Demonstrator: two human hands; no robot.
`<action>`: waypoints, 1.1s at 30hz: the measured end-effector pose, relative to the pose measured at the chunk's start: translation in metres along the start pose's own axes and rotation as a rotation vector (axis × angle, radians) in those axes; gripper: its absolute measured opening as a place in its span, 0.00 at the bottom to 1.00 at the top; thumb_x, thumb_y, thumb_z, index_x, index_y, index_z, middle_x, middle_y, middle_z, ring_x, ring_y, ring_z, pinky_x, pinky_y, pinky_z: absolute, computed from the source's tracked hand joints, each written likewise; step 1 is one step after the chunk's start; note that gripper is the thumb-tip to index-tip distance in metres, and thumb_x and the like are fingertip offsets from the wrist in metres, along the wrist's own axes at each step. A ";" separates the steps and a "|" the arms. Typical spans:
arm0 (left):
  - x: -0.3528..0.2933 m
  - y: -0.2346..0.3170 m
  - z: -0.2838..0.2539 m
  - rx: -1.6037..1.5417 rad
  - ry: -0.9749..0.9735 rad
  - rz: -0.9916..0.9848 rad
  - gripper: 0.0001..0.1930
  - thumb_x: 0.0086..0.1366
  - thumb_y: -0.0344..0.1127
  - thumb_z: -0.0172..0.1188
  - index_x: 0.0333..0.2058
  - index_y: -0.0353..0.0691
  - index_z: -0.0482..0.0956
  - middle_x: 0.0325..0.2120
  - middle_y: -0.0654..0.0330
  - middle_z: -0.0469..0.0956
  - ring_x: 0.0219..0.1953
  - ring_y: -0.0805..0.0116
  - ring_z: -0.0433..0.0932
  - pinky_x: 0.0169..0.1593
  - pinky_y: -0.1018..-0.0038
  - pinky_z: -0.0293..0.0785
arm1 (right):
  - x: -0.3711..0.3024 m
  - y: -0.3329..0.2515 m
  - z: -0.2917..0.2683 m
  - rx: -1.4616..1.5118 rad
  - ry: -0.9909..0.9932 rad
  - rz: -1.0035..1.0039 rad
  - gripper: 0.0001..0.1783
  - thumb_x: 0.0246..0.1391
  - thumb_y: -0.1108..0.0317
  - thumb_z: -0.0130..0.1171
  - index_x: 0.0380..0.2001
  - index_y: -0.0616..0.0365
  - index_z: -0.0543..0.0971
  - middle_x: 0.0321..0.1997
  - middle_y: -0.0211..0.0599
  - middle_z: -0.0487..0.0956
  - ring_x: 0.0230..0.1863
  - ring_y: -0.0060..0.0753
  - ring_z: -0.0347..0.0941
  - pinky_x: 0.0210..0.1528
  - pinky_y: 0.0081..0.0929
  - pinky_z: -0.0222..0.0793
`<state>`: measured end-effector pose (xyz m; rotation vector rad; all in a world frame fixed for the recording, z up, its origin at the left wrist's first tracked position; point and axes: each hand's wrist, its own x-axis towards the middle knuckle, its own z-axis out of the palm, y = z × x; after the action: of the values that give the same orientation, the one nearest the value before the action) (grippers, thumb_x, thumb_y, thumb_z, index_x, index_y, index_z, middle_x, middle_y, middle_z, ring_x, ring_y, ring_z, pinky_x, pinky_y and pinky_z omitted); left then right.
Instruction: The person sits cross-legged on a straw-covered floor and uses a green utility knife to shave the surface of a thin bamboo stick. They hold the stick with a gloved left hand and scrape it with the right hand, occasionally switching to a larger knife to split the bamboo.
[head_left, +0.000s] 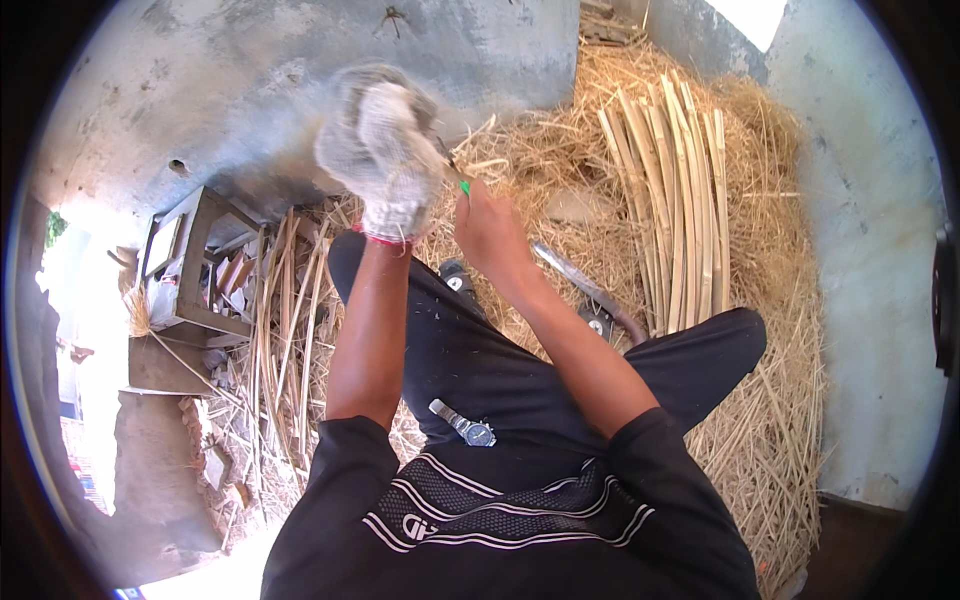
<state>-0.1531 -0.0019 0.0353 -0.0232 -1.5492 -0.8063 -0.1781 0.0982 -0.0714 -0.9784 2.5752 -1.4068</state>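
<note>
My left hand (pixel 385 150) wears a whitish knitted work glove with a red cuff edge. It is raised near the wall, and its fingers are smeared by motion, so their grip is unclear. My bare right hand (pixel 490 232) is closed beside it, at about the same height. From that fist sticks a small tool with a green part (pixel 465 187) and a thin dark end, pointing toward the glove; its exact kind is too small to make out.
Split bamboo strips (pixel 680 200) lie on straw and shavings (pixel 770 190) at right. A long-bladed tool (pixel 575 270) rests by my feet. A wristwatch (pixel 478 433) lies on my lap. More thin strips (pixel 290 320) and a wooden frame (pixel 205 260) stand left. Walls (pixel 870 220) close in.
</note>
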 end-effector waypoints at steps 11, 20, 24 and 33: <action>-0.003 -0.032 -0.006 -0.141 -0.054 -0.048 0.13 0.66 0.44 0.51 0.32 0.40 0.73 0.23 0.62 0.73 0.18 0.74 0.68 0.21 0.76 0.70 | 0.033 0.060 0.031 -0.044 -0.129 0.034 0.11 0.64 0.65 0.46 0.38 0.63 0.72 0.27 0.53 0.79 0.29 0.52 0.80 0.28 0.43 0.76; 0.006 -0.032 0.003 -0.322 0.085 -0.193 0.15 0.66 0.48 0.51 0.32 0.43 0.73 0.21 0.63 0.71 0.17 0.73 0.65 0.20 0.76 0.69 | 0.017 0.031 -0.039 1.148 -0.473 0.495 0.13 0.69 0.57 0.44 0.45 0.53 0.72 0.17 0.17 0.56 0.14 0.15 0.52 0.17 0.18 0.51; 0.006 -0.026 -0.005 -0.434 0.155 -0.297 0.16 0.65 0.50 0.51 0.31 0.44 0.73 0.20 0.64 0.70 0.17 0.73 0.64 0.19 0.76 0.68 | 0.001 0.026 -0.027 0.688 -0.201 0.057 0.18 0.70 0.57 0.45 0.54 0.56 0.71 0.15 0.26 0.65 0.15 0.23 0.63 0.19 0.25 0.62; 0.004 -0.026 -0.024 -0.700 -0.187 -0.084 0.19 0.67 0.55 0.55 0.36 0.43 0.73 0.25 0.62 0.72 0.21 0.72 0.67 0.24 0.73 0.73 | -0.015 0.021 0.014 0.313 -0.086 0.170 0.14 0.67 0.62 0.47 0.45 0.62 0.70 0.19 0.63 0.74 0.25 0.69 0.74 0.29 0.58 0.67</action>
<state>-0.1447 -0.0353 0.0249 -0.5607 -1.3741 -1.4114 -0.1720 0.1044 -0.0999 -0.7371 2.2250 -1.6150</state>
